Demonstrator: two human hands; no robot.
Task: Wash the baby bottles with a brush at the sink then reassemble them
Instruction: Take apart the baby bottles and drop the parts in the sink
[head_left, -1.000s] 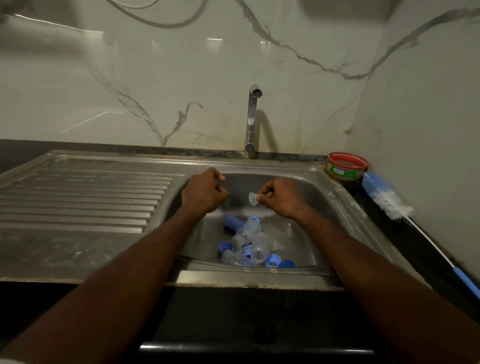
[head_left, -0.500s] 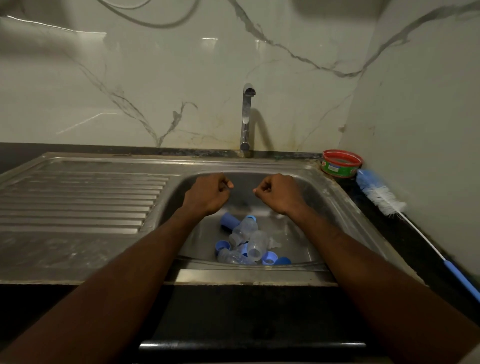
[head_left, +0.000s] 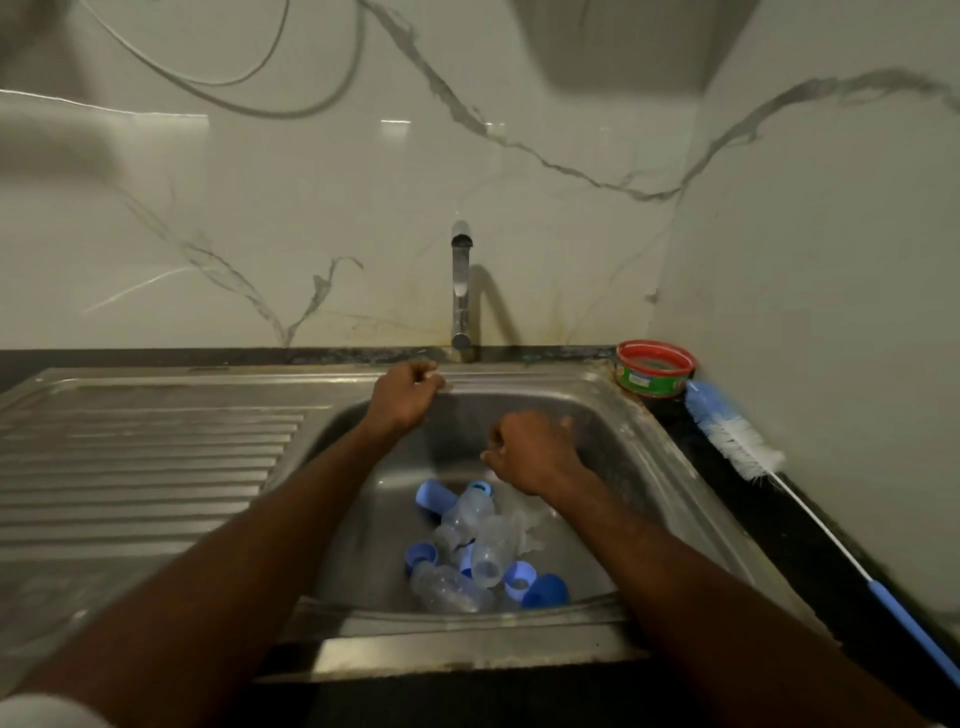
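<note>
Since half a second ago the left hand (head_left: 408, 397) has risen to the steel sink's (head_left: 675, 457) back rim, the right (head_left: 530, 452) sunk lower; both curled, holding nothing visible. Three clear plastic baby bottles (head_left: 467, 540) lie in the basin; one blue-handled bottle brush (head_left: 737, 441) on the desk

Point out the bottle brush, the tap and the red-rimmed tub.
bottle brush (head_left: 730, 434): head view, on its bristle head.
tap (head_left: 460, 283): head view, on the upright spout.
red-rimmed tub (head_left: 654, 376): head view, on its green side wall.
</note>
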